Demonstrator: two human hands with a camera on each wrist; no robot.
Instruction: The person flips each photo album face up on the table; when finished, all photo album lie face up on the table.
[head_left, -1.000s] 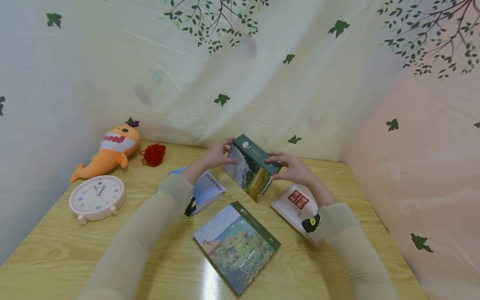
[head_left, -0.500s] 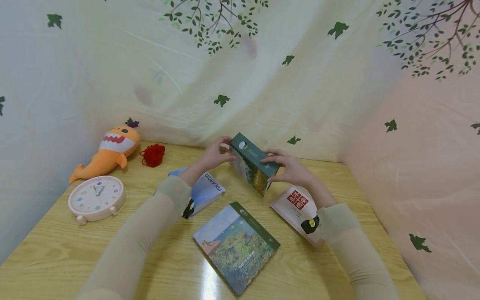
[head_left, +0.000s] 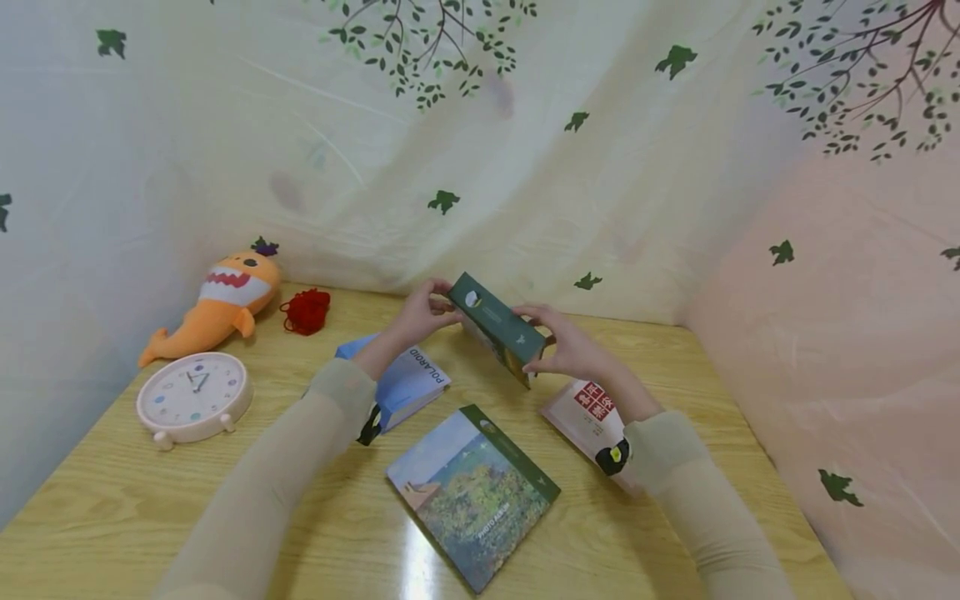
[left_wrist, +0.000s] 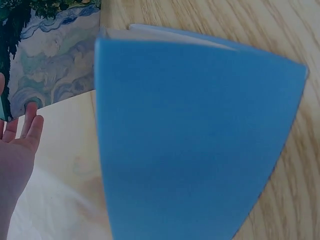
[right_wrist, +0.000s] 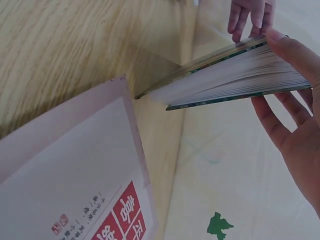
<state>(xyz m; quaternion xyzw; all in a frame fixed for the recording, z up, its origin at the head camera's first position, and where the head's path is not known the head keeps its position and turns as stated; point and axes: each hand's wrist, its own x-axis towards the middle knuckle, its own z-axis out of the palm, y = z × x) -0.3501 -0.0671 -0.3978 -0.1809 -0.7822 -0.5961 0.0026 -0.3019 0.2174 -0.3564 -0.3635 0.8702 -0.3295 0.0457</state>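
A thick green-spined photo album (head_left: pixel 497 321) is held spine-up at the back of the table, tilted so its painted cover shows only as a narrow strip in the head view. My left hand (head_left: pixel 420 318) grips its far left end, and my right hand (head_left: pixel 566 343) grips the near right end, thumb on one cover and fingers on the other. The right wrist view shows its white page edges (right_wrist: pixel 225 82) between slightly parted covers. A swirling painted cover (left_wrist: pixel 60 55) fills the left wrist view's corner. Another photo album (head_left: pixel 476 496) lies flat nearer the front.
Beneath my left forearm lies a blue Polaroid book (head_left: pixel 412 379). A pale pink book with red characters (head_left: pixel 581 417) is partly under my right wrist. An orange shark plush (head_left: pixel 225 304), red yarn (head_left: pixel 306 311) and a white clock (head_left: pixel 195 396) occupy the left; a curtain (head_left: pixel 480 233) hangs behind.
The held album has shifted slightly left and tipped, so its spine faces the head camera more and its painted cover shows less. Both hands moved along with it, keeping their grip.
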